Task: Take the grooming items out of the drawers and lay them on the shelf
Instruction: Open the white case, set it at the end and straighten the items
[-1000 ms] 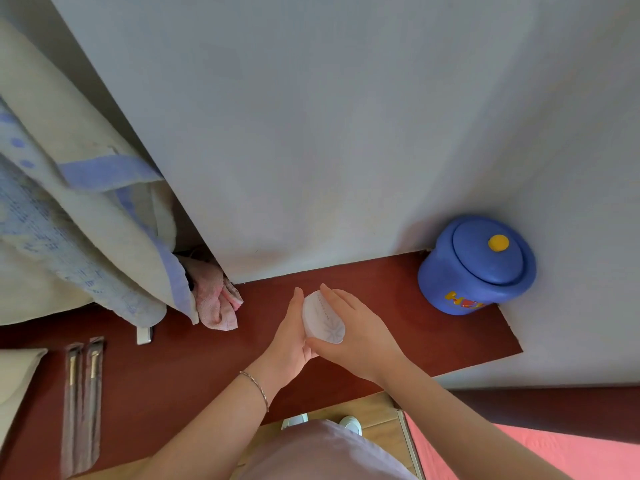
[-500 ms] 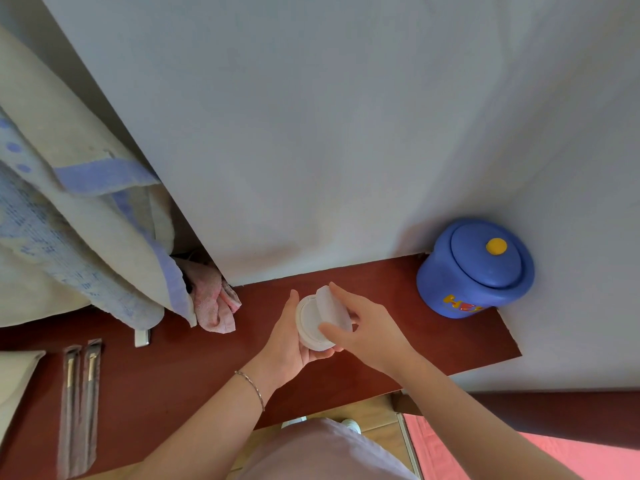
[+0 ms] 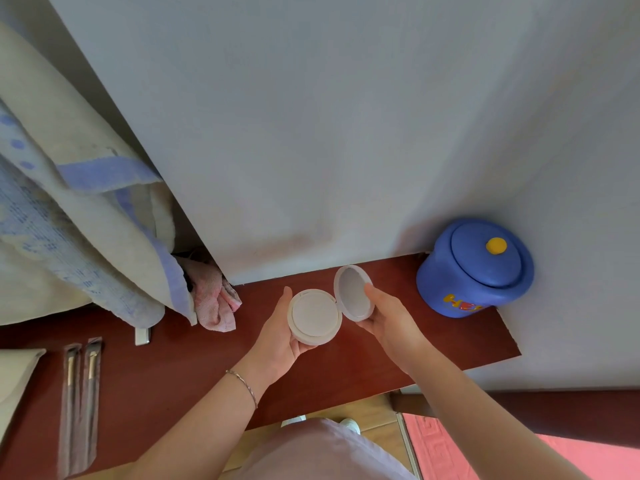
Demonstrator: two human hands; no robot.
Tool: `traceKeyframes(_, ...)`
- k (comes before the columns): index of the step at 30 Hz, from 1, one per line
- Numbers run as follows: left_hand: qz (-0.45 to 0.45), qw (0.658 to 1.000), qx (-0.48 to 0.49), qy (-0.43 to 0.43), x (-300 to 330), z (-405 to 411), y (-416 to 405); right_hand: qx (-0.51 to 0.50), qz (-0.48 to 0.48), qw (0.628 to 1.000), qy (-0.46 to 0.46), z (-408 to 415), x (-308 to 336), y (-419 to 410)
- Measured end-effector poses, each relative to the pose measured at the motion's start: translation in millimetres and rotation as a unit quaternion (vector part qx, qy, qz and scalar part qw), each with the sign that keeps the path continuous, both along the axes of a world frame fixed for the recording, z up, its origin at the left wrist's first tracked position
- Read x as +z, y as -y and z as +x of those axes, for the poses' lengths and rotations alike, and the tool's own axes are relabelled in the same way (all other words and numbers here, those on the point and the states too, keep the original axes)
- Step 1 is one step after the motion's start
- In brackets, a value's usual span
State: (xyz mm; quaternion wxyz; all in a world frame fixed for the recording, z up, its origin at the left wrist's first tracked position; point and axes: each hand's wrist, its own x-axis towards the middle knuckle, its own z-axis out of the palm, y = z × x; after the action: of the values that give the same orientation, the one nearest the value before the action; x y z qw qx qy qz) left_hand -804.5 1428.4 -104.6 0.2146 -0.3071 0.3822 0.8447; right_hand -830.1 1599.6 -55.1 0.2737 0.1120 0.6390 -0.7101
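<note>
Now left hand (image 3: pixel 282 336) cups compact base (image 3: pixel 313 317) palm-up; right hand (image 3: pixel 389 322) pinches its hinged lid (image 3: pixel 353 293) open.

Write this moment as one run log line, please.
left hand: holds compact base | right hand: holds hinged lid open | above shelf

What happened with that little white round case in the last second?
The white compact was closed between both hands; now it is swung open. The right hand has folded the lid back to the right, while the left hand still cradles the base. The blue jar, pink cloth and brushes have not moved.
</note>
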Motion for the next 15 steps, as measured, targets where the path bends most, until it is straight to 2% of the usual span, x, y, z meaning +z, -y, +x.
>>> traceKeyframes(3, -0.012, 1.000, 0.009, -0.009, 1, 1, 0, -0.076, -0.055, 0.995, 0.033, -2, -2, 0)
traceKeyframes(9, -0.019, 1.000, 0.020, -0.013, 3, 7, 4, -0.143, -0.096, 0.981, 0.091, -5, -3, 4)
traceKeyframes(15, -0.070, 0.996, 0.055, -0.017, 6, 24, 18, -0.117, -0.067, 0.986, 0.100, -5, -8, 21)
